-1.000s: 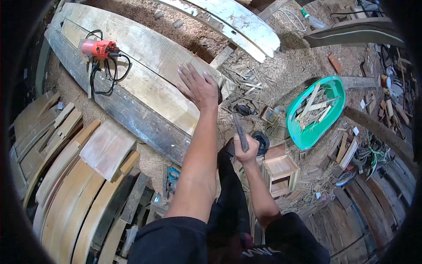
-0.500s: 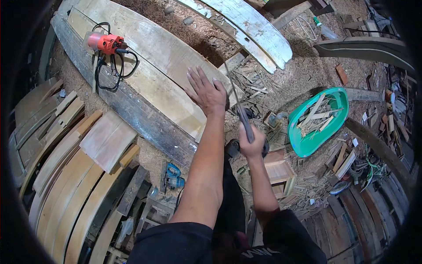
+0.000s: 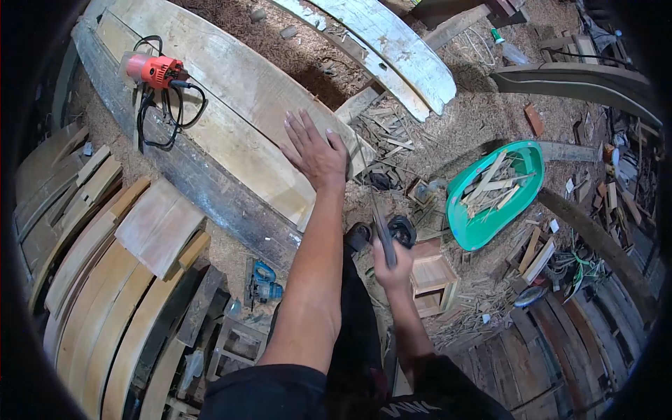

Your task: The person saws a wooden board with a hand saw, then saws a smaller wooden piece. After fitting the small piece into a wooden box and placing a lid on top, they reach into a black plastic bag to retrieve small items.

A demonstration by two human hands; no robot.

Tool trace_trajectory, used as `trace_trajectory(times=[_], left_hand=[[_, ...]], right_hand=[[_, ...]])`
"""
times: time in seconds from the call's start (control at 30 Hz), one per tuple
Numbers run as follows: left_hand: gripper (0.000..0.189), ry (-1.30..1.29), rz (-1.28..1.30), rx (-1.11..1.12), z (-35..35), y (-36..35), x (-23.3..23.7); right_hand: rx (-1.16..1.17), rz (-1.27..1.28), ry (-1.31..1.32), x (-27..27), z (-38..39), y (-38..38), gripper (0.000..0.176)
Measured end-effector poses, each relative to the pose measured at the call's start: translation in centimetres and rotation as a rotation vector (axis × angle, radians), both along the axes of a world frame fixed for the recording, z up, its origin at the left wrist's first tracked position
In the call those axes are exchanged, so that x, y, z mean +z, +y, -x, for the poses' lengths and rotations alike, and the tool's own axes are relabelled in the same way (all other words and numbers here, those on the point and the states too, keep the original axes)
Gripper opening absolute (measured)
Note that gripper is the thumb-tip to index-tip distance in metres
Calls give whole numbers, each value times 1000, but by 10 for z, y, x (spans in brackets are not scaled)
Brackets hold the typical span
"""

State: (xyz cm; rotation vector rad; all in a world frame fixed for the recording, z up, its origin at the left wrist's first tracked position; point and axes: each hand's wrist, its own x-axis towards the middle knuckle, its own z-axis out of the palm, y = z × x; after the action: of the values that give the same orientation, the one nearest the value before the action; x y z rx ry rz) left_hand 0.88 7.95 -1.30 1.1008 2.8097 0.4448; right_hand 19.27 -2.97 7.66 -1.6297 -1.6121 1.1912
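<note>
The left hand [image 3: 318, 157] lies flat, fingers a little spread, near the right end of the long pale boards [image 3: 231, 98], probably to steady them and take some of the person's leaning weight. The right hand [image 3: 395, 267] is apart from it, closed around a dark, slender tool [image 3: 383, 236] held clear of the wood, just off the boards' right end; its handle sits in the fist, likely for a firm hold, while the thin far part is too blurred to tell exactly what it is. The boards run from far left towards the middle, with a dark, worn plank [image 3: 210, 192] along their near side. At their far left end rests a red power tool [image 3: 157, 71], its black cord [image 3: 162, 145] looped over the pale wood and the dark plank, so that stretch is obstructed. A small wooden box [image 3: 435, 276] stands just beside the right hand and could crowd the elbow or a step. Further right, a green tub [image 3: 467, 236] holds wood scraps [image 3: 497, 185], perhaps to keep them together, though loose offcuts [image 3: 392, 133] litter the floor past the boards' end. A blue power tool [image 3: 262, 283] lies left of the left forearm, near stacked curved planks [image 3: 105, 315], which hem in the near left side.
</note>
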Motion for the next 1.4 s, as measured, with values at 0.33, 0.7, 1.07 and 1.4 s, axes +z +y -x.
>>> trace_trajectory(times=[0.33,0.7,1.07,1.4], left_hand=[[70,-21,13,-5,-2,-6,-2],[69,-8,-2,-5,0,-2,-3],[73,-2,-5,-16,0,5,-6],[72,-7,-14,2,1,2,-2]], right_hand=[[-65,3,93,-2,2,-8,24],[0,67,4,24,-3,-4,15],[-33,61,31,25,-1,-6,15],[-18,48,18,20,3,-11,13]])
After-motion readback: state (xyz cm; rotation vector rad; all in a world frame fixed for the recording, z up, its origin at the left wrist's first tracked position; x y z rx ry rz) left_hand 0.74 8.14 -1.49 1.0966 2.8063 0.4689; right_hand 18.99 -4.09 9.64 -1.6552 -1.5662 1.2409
